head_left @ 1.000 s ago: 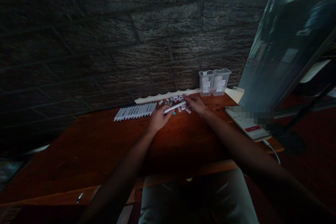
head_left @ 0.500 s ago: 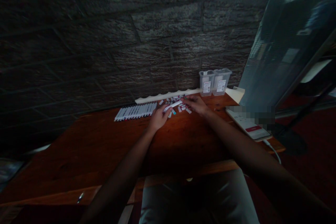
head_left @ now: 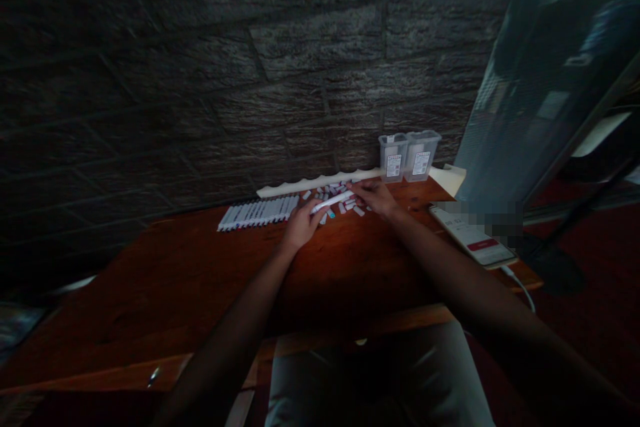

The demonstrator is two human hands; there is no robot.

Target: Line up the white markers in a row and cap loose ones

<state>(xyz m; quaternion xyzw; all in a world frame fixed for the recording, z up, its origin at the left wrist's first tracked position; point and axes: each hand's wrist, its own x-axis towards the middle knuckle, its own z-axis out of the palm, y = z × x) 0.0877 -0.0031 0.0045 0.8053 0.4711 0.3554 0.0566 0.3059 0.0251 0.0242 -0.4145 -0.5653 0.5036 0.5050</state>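
A white marker (head_left: 333, 201) slants up to the right between my two hands above the wooden table. My left hand (head_left: 301, 221) is closed around its lower left end. At the upper right end, the fingers of my right hand (head_left: 374, 197) are pinched together on the marker; whether a separate cap sits between them is too small to tell. Loose marker caps (head_left: 359, 211), mostly white with some coloured ends, lie scattered beneath and behind the marker. To the left of my left hand, several white markers (head_left: 259, 212) lie side by side in a row.
Two clear plastic containers (head_left: 393, 159) with labels stand by the stone wall (head_left: 320, 80). A pale wavy-edged strip (head_left: 320, 182) runs along the table's back. On the right lies a phone or tablet (head_left: 473, 235) with a white cable (head_left: 520, 287). The table (head_left: 200, 280) has a front edge near my lap.
My right fingers have shifted slightly, and the marker's right end now reaches into them. My left hand keeps its hold in nearly the same place.
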